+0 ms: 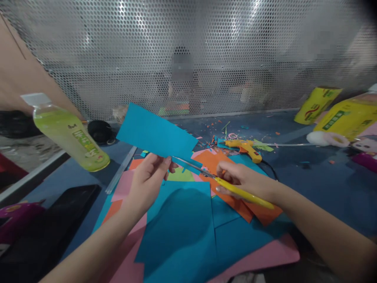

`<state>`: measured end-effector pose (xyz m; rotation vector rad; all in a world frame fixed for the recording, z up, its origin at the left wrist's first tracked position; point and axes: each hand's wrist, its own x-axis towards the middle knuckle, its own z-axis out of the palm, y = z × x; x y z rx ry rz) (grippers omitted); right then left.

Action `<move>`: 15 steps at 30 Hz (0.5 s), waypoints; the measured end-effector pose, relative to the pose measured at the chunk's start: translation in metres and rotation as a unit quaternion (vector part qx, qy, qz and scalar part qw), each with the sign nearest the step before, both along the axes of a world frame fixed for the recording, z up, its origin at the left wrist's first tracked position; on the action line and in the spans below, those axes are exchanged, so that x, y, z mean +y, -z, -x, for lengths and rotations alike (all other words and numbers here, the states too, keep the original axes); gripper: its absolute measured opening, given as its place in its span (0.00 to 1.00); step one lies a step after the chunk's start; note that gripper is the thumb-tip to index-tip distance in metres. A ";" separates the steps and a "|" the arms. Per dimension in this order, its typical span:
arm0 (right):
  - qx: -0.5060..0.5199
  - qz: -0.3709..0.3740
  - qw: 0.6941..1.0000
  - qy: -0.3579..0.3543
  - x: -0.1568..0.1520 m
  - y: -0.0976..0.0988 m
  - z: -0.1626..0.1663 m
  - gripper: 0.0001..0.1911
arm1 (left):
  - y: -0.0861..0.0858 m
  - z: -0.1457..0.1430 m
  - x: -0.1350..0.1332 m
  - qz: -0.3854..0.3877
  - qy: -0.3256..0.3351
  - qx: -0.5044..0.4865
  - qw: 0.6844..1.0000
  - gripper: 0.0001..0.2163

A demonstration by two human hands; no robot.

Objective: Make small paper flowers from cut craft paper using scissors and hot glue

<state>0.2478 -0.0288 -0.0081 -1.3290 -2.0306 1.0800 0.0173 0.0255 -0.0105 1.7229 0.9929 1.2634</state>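
Observation:
Between the thumb and fingers of my left hand (151, 177), a blue sheet of paper (156, 131) is pinched by its lower edge and held up above the table. My right hand (243, 179) is closed around a pair of scissors (241, 193) with yellow handles. The metal blades point left and lie along the sheet's lower edge, with a narrow blue strip below them. Their tips reach close to my left fingertips. Beneath both hands lie more blue sheets (179, 228), orange paper pieces (244, 208) and pink paper (265, 257), overlapping one another.
A yellow glue gun (246, 148) lies among paper scraps (215, 137) behind my right hand. A green drink bottle (69, 135) stands at the left, near a clear ruler-like strip (121, 171) and a black phone-like slab (55, 224). Yellow bottles (344, 120) stand right. A perforated metal panel (132, 59) rises behind.

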 end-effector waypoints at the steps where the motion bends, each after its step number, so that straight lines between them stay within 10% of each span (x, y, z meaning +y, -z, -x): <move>1: -0.003 -0.002 1.000 0.000 0.000 0.000 0.000 0.18 | 0.000 0.000 0.000 0.000 -0.004 0.004 1.000 0.06; 15: -0.008 -0.011 1.000 0.008 -0.001 0.002 0.002 0.17 | 0.001 -0.001 0.001 0.002 -0.009 0.015 1.000 0.08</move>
